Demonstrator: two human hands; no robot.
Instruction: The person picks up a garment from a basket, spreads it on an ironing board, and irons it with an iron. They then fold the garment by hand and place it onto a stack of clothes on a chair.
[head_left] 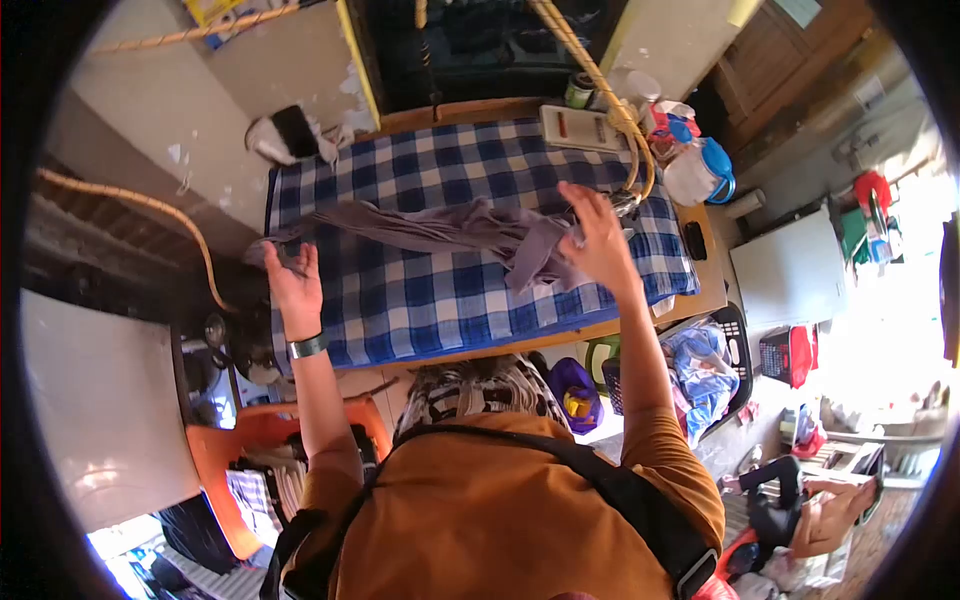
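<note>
A crumpled grey-purple cloth garment (440, 228) lies stretched in a long strip across a blue-and-white checked cloth (420, 315) that covers the table. My left hand (294, 290) is at the garment's narrow left end, palm turned up and fingers apart. Over the bunched right end is my right hand (603, 240), its fingers spread, with the fingertips overlapping the fabric. Just beyond the right hand, a shiny metallic object (626, 203), partly hidden, sits at the end of a yellow striped cord (590, 70).
At the back right are a white tray (580, 128), a green jar (579, 90) and a blue-lidded container (716, 165). A black basket of clothes (738, 345) stands right of the table. Below left is an orange chair (215, 470). Another cord (185, 210) hangs at left.
</note>
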